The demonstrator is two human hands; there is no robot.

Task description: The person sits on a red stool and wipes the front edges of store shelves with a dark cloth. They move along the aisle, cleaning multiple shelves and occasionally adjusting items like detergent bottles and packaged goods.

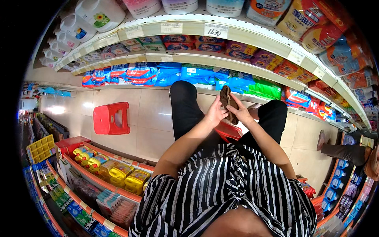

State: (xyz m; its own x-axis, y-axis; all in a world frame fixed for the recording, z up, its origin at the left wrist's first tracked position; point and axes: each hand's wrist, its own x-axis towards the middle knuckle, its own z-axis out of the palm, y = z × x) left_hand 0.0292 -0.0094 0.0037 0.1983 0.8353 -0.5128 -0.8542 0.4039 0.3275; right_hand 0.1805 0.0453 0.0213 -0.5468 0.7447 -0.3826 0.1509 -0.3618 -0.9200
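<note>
A folded, crumpled brown cloth [225, 95] is held between my two hands, above the gap between my knees. My left hand [215, 113] grips it from the left, with the fingers curled against its edge. On the other side my right hand [240, 111] pinches it, thumb lying across the front. Part of the cloth is hidden behind the fingers. Just beyond it, blue detergent bags [204, 74] and a green bag [266, 89] fill the bottom shelf. Beneath me shows part of a red plastic seat [228, 130].
A red plastic stool [102, 120] stands on the tiled floor [151, 118] at left. Shelves with a metal edge [177, 28] curve across the front, loaded with bottles and boxed soap. Yellow jugs [121, 173] line a shelf behind me. Another person's leg [340, 151] is at right.
</note>
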